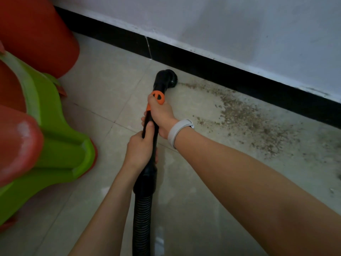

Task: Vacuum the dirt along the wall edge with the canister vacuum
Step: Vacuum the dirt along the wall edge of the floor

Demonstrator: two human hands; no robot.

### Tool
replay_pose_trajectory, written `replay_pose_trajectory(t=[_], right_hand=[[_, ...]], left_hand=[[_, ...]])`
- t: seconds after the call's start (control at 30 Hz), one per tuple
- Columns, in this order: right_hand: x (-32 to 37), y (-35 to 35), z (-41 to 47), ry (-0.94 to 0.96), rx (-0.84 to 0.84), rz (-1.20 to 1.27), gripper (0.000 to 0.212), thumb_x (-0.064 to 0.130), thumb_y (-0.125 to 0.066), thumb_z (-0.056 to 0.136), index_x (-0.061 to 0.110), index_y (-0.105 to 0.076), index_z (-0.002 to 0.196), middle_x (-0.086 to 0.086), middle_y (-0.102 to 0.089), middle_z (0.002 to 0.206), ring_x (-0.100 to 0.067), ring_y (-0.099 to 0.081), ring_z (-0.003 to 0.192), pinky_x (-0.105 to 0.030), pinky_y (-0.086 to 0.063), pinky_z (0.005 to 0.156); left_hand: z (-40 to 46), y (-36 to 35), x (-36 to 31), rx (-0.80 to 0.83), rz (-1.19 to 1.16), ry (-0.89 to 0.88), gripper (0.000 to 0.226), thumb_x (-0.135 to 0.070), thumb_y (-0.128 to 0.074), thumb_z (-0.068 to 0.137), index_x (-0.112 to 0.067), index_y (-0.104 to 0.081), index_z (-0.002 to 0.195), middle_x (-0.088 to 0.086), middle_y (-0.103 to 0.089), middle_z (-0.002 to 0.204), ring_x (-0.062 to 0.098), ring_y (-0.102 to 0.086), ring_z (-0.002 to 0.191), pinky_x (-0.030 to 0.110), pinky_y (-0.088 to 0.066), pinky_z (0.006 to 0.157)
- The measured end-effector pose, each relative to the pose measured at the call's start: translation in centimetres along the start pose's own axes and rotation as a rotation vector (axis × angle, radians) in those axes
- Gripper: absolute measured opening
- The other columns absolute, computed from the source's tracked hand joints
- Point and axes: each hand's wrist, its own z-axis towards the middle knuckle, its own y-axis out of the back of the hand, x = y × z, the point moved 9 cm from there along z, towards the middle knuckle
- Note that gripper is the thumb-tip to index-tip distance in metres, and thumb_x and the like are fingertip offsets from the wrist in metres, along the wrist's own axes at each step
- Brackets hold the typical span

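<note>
The ribbed black hose (142, 218) enters from the bottom edge of the floor (193, 200) and joins the black wand (150, 130) at a smooth cuff.

The left hand (141, 146) grasps the wand just above the cuff; its fingers are curled round the tube and the thumb lies along it.

The right hand (160, 115) grasps the wand just ahead of the left hand. Its fingers wrap the tube, and the thumb rests by the orange slider (157, 97) on the wand's upper face. A pale band (178, 133) sits on the right wrist.

The wand ends in a round black brush (168, 79). The brush rests on the floor, close to the black skirting (203, 65), at the left end of the dirt (245, 115).

The dirt is a brown, granular scatter. It begins as a thin line at the brush and widens toward the right edge of the floor, staying along the skirting. The tiles left of the brush show no such grains.

At the left edge of the floor stand stacked plastic stools: a green stool (60, 130) nearer, with red stools (36, 34) under and beyond it.

The white wall (239, 24) rises above the skirting at the far edge.
</note>
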Motion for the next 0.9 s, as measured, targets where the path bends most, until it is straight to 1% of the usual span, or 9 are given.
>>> replay_pose_trajectory(t=[0.07, 0.17, 0.27, 0.4, 0.5, 0.63, 0.8, 0.9], right_hand=[[0.3, 1.2, -0.4, 0.011, -0.020, 0.015, 0.029, 0.024, -0.047, 0.097, 0.010, -0.044, 0.072, -0.009, -0.045, 0.059, -0.021, -0.046, 0.045, -0.030, -0.043, 0.047], [0.8, 3.3, -0.8, 0.022, -0.055, 0.030, 0.030, 0.025, -0.047, 0.097, 0.009, -0.045, 0.071, -0.009, -0.046, 0.058, -0.020, -0.047, 0.044, -0.029, -0.044, 0.046], [1.3, 5.6, -1.0, 0.032, -0.084, 0.035, 0.030, 0.025, -0.048, 0.097, 0.009, -0.046, 0.071, -0.007, -0.046, 0.058, -0.019, -0.047, 0.044, -0.028, -0.046, 0.046], [1.6, 7.9, -1.3, 0.055, -0.103, 0.042, 0.029, 0.025, -0.046, 0.097, 0.010, -0.047, 0.072, -0.007, -0.047, 0.057, -0.019, -0.048, 0.044, -0.028, -0.047, 0.046], [1.6, 9.0, -1.4, 0.057, -0.111, 0.045, 0.030, 0.026, -0.046, 0.097, 0.011, -0.046, 0.070, -0.007, -0.046, 0.056, -0.019, -0.048, 0.042, -0.028, -0.046, 0.046], [1.4, 10.1, -1.8, 0.064, -0.128, 0.055, 0.028, 0.025, -0.046, 0.097, 0.011, -0.046, 0.073, -0.007, -0.047, 0.057, -0.019, -0.048, 0.042, -0.029, -0.047, 0.046], [1.1, 12.4, -2.6, 0.077, -0.173, 0.085, 0.027, 0.026, -0.047, 0.097, 0.012, -0.047, 0.075, -0.007, -0.047, 0.057, -0.019, -0.049, 0.043, -0.028, -0.047, 0.045], [1.1, 13.5, -3.1, 0.096, -0.197, 0.097, 0.029, 0.025, -0.047, 0.097, 0.011, -0.047, 0.072, -0.007, -0.047, 0.056, -0.019, -0.048, 0.042, -0.029, -0.047, 0.045]], left_hand=[[-0.3, -0.9, -0.3, 0.022, 0.011, -0.009, 0.060, -0.054, -0.035, 0.093, -0.003, -0.059, 0.075, 0.011, -0.058, 0.047, 0.023, -0.056, 0.040, 0.031, -0.050, 0.047], [-0.6, -2.5, -0.9, 0.060, 0.039, -0.036, 0.058, -0.054, -0.035, 0.093, -0.006, -0.058, 0.070, 0.013, -0.059, 0.050, 0.025, -0.057, 0.043, 0.035, -0.051, 0.052], [-0.9, -4.5, -1.3, 0.093, 0.052, -0.044, 0.057, -0.055, -0.036, 0.093, -0.007, -0.058, 0.070, 0.013, -0.059, 0.050, 0.026, -0.058, 0.043, 0.033, -0.050, 0.051], [-1.4, -6.7, -1.5, 0.136, 0.035, -0.034, 0.055, -0.055, -0.038, 0.093, -0.007, -0.055, 0.072, 0.011, -0.056, 0.048, 0.023, -0.055, 0.038, 0.028, -0.045, 0.043], [-1.9, -7.6, -1.6, 0.148, 0.034, -0.029, 0.056, -0.054, -0.038, 0.093, -0.005, -0.057, 0.075, 0.010, -0.055, 0.047, 0.021, -0.054, 0.037, 0.025, -0.042, 0.039], [-2.6, -8.5, -1.7, 0.156, 0.046, -0.038, 0.054, -0.052, -0.039, 0.094, -0.005, -0.056, 0.075, 0.011, -0.055, 0.048, 0.020, -0.053, 0.036, 0.024, -0.042, 0.038], [-3.8, -10.2, -1.8, 0.205, 0.062, -0.059, 0.051, -0.049, -0.038, 0.096, -0.005, -0.054, 0.075, 0.008, -0.053, 0.044, 0.019, -0.051, 0.036, 0.020, -0.039, 0.037], [-4.2, -11.0, -1.9, 0.235, 0.082, -0.071, 0.052, -0.049, -0.036, 0.096, -0.005, -0.053, 0.074, 0.008, -0.053, 0.043, 0.019, -0.051, 0.036, 0.018, -0.039, 0.037]])
